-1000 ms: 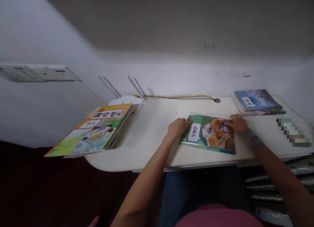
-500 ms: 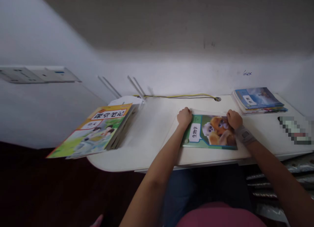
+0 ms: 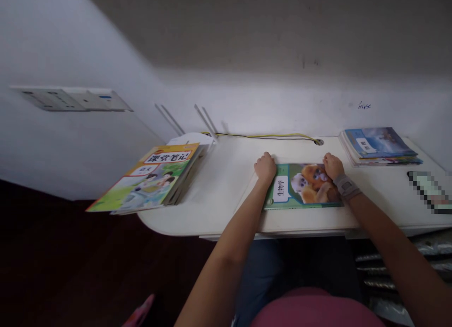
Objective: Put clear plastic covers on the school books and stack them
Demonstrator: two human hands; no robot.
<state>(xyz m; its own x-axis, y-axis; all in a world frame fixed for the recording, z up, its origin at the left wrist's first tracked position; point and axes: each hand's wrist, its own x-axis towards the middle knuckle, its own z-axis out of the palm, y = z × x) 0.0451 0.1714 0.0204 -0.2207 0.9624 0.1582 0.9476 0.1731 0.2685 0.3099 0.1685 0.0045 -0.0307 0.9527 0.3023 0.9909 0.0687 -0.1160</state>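
Observation:
A biology textbook (image 3: 310,188) with two monkeys on its glossy green cover lies flat on the white desk (image 3: 219,185). At its far left corner my left hand (image 3: 265,167) is closed, knuckles up. My right hand (image 3: 333,167), a grey band (image 3: 348,186) round the wrist, is closed at the far right corner. Both hands grip along the book's far edge; the fingertips are hidden, so whether a clear cover is pinched there too cannot be made out.
A stack of books under a yellow-green notebook (image 3: 151,178) overhangs the desk's left end. Behind it stands a white router (image 3: 190,138) with upright antennas. More books (image 3: 383,143) are stacked at the back right, near a blurred-out phone-like object (image 3: 429,190). A cable (image 3: 261,137) runs along the wall.
The view has shifted a little to the left. Both hands stay closed at the textbook's far corners; the clear film seen along its far edge earlier no longer shows plainly.

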